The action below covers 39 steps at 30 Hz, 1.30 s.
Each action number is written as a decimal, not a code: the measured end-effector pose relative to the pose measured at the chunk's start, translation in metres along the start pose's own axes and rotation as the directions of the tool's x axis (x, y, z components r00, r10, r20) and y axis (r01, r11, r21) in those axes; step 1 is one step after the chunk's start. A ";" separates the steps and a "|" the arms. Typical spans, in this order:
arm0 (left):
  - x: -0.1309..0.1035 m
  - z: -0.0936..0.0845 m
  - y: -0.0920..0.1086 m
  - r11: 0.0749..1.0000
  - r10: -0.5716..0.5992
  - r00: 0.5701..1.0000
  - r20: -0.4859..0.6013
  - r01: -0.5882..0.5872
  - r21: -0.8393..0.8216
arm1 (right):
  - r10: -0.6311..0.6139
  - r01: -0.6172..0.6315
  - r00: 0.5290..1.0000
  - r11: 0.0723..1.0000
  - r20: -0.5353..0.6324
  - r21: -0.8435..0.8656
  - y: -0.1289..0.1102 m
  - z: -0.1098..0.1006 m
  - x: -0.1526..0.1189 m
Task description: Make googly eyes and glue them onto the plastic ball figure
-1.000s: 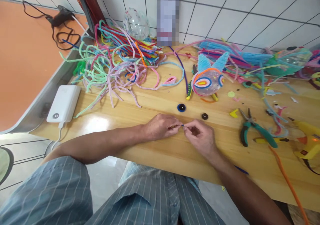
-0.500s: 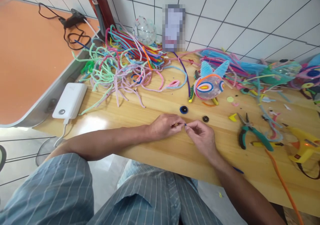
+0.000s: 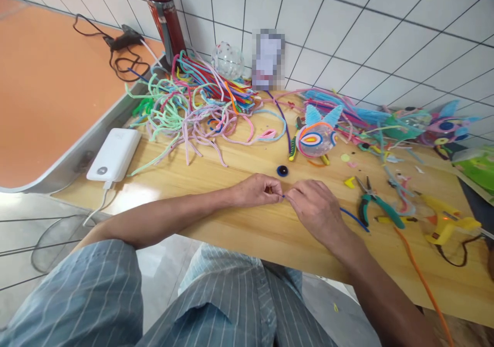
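Pinching narrowly with left hand [image 3: 258,190] at nine o'clock. At the dial's centre, holding a tiny blue piece [image 3: 283,196] between both hands, near the tabletop [image 3: 231,229]; seemingly mid-shaping, cannot tell the amount left. Beyond it at twelve, seeing a blue-and-black disc [image 3: 282,171], apparently done. Pinching likewise with right hand [image 3: 314,203] at three. At one, seeing a clear ball figure [image 3: 324,144], already fitted with ears [image 3: 314,116].

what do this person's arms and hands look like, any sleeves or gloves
The left hand and right hand are bare, no gloves or watch visible. Both forearms are uncovered. The left sleeve is short, blue-grey with pale lines; no right sleeve shows.
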<state>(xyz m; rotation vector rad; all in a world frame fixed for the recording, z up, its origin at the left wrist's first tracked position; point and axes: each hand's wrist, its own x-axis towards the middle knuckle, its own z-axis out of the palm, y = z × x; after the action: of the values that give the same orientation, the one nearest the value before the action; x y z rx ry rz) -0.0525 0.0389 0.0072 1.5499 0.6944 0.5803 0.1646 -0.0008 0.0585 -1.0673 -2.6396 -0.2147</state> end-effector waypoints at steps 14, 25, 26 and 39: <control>-0.002 0.015 0.001 0.882 -0.150 0.943 -0.296 -0.008 -0.471 | 0.714 -0.557 0.689 0.410 0.126 0.722 -0.028 0.022 0.008; 0.005 -0.007 0.003 0.949 -0.086 0.994 -0.065 0.062 -0.309 | 0.569 -0.587 0.752 0.352 0.331 0.729 -0.004 0.017 0.004; 0.005 -0.008 0.002 0.960 -0.067 0.997 -0.049 0.051 -0.277 | 0.541 -0.578 0.774 0.390 0.330 0.716 -0.002 0.016 0.004; 0.003 -0.006 -0.007 0.947 0.125 0.992 0.019 -0.125 0.296 | 0.406 -0.511 0.857 0.603 0.316 0.612 0.007 0.021 -0.001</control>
<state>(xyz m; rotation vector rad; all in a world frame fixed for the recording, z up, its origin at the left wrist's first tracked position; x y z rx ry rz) -0.0551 0.0459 0.0011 1.8851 0.7106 0.5886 0.1657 0.0088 0.0381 -1.4390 -2.1048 0.9145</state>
